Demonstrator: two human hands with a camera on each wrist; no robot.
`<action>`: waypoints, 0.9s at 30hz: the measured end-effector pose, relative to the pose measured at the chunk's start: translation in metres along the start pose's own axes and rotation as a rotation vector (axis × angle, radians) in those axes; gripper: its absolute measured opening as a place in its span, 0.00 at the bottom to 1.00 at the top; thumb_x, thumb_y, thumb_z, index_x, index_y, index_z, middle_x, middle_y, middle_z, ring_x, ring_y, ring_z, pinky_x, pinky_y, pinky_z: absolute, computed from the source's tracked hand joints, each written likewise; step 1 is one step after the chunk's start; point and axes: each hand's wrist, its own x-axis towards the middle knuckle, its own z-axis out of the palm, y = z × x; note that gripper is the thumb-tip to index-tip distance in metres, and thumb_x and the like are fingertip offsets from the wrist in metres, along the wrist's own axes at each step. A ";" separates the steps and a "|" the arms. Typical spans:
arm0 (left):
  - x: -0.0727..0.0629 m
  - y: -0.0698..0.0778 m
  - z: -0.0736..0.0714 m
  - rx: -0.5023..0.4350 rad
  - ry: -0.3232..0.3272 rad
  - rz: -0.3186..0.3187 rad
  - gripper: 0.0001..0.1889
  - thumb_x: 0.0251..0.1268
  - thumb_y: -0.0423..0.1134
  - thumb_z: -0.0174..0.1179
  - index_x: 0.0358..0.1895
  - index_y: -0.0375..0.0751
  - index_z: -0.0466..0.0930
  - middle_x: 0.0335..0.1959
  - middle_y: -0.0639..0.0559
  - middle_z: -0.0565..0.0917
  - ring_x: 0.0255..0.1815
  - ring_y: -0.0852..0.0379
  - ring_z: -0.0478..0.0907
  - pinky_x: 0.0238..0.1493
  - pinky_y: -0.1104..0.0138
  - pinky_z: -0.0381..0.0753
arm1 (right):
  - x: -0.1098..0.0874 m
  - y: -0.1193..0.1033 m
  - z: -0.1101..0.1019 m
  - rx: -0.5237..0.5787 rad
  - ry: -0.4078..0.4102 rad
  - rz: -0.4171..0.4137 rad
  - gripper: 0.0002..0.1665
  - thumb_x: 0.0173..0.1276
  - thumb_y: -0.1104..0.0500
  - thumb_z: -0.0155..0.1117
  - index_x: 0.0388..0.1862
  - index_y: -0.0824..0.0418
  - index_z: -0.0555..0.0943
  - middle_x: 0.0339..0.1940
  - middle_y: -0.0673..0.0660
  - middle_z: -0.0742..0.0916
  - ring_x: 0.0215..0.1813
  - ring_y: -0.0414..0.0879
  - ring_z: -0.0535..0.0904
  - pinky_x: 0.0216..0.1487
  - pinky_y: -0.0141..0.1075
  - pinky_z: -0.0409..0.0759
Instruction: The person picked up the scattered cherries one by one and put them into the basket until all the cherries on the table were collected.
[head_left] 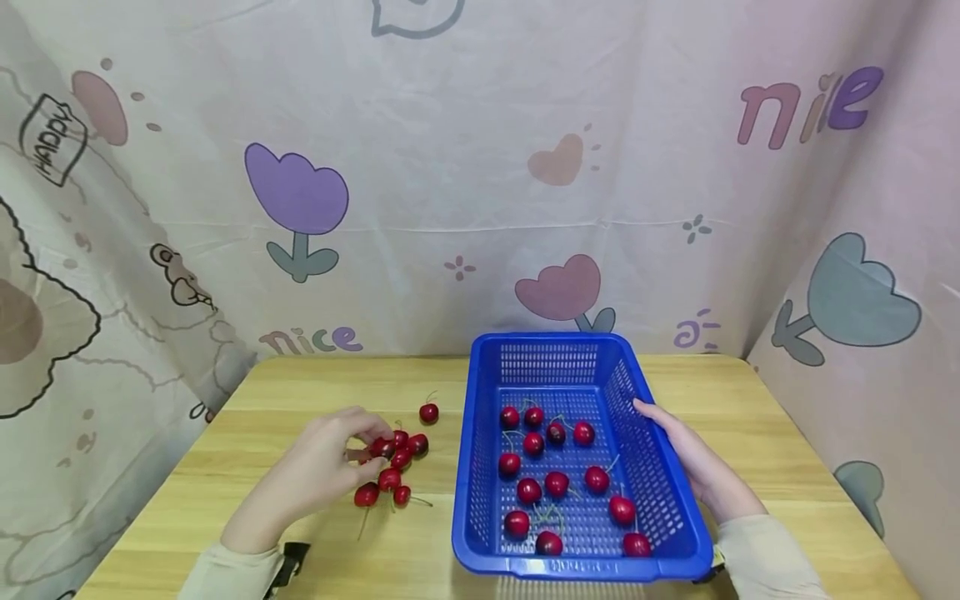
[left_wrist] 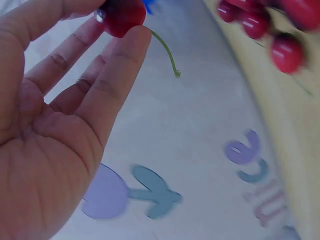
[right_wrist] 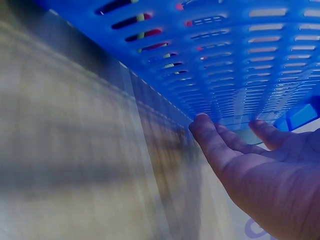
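Observation:
Thumb and fingertips of my left hand (head_left: 318, 467) pinch a dark red cherry (left_wrist: 125, 17), its curved green stem hanging free in the left wrist view. Just beside that hand, several loose cherries (head_left: 401, 458) lie clustered on the table, some with stems. My right hand (head_left: 693, 458) grips the right side of a blue plastic basket (head_left: 585, 569), with a digit over the rim and fingers against the outer wall (right_wrist: 225, 55). Several cherries (head_left: 557, 483) are spread over the basket's slotted floor. In the head view, the left fingers partly hide the pinched cherry.
A single cherry (head_left: 429, 413) sits apart, behind the cluster and left of the basket. Light wood-grain table (head_left: 300, 392) lies beneath everything. A printed cloth (head_left: 450, 167) with flowers and lettering hangs at the back and both sides.

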 end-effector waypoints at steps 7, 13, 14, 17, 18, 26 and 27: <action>0.019 0.048 0.000 -0.029 -0.058 0.173 0.13 0.59 0.26 0.75 0.43 0.48 0.88 0.40 0.58 0.86 0.43 0.61 0.85 0.44 0.72 0.91 | 0.001 0.000 0.002 -0.006 -0.006 0.005 0.53 0.85 0.28 0.38 0.90 0.56 0.35 0.76 0.70 0.75 0.62 0.53 0.86 0.64 0.53 0.87; 0.040 0.087 0.016 -0.038 -0.159 0.320 0.10 0.62 0.28 0.74 0.42 0.45 0.87 0.40 0.56 0.85 0.41 0.64 0.84 0.46 0.73 0.89 | -0.001 0.002 0.001 -0.016 0.023 0.007 0.53 0.84 0.28 0.38 0.91 0.56 0.35 0.80 0.74 0.70 0.62 0.53 0.86 0.64 0.55 0.87; 0.043 0.093 0.019 -0.026 -0.187 0.321 0.10 0.62 0.28 0.74 0.43 0.45 0.87 0.40 0.56 0.85 0.41 0.64 0.83 0.45 0.74 0.89 | -0.001 0.002 0.001 -0.018 0.025 0.008 0.53 0.84 0.28 0.38 0.91 0.56 0.35 0.80 0.74 0.69 0.62 0.53 0.86 0.64 0.55 0.87; 0.052 0.111 0.030 0.059 -0.267 0.323 0.10 0.64 0.31 0.74 0.44 0.48 0.87 0.41 0.56 0.84 0.39 0.65 0.81 0.42 0.79 0.85 | -0.002 0.002 0.001 -0.020 0.032 0.010 0.53 0.84 0.27 0.38 0.91 0.55 0.35 0.80 0.75 0.69 0.62 0.53 0.86 0.64 0.56 0.87; 0.055 0.117 0.034 0.098 -0.284 0.335 0.09 0.65 0.32 0.74 0.44 0.49 0.87 0.40 0.56 0.84 0.38 0.65 0.80 0.41 0.79 0.84 | -0.002 0.002 0.001 -0.020 0.033 0.011 0.53 0.84 0.27 0.38 0.91 0.55 0.35 0.80 0.74 0.69 0.62 0.54 0.86 0.64 0.56 0.87; 0.072 0.155 0.060 0.222 -0.461 0.466 0.12 0.65 0.34 0.74 0.49 0.54 0.89 0.42 0.60 0.86 0.38 0.71 0.77 0.43 0.83 0.81 | -0.003 0.002 0.003 -0.025 0.051 0.008 0.53 0.84 0.28 0.39 0.91 0.54 0.35 0.81 0.75 0.68 0.63 0.56 0.85 0.64 0.59 0.87; 0.074 0.158 0.063 0.232 -0.480 0.474 0.13 0.66 0.35 0.75 0.50 0.55 0.90 0.43 0.61 0.87 0.38 0.72 0.77 0.45 0.83 0.82 | -0.003 0.002 0.003 -0.026 0.051 0.007 0.53 0.84 0.28 0.39 0.91 0.54 0.35 0.81 0.75 0.67 0.64 0.56 0.85 0.64 0.59 0.87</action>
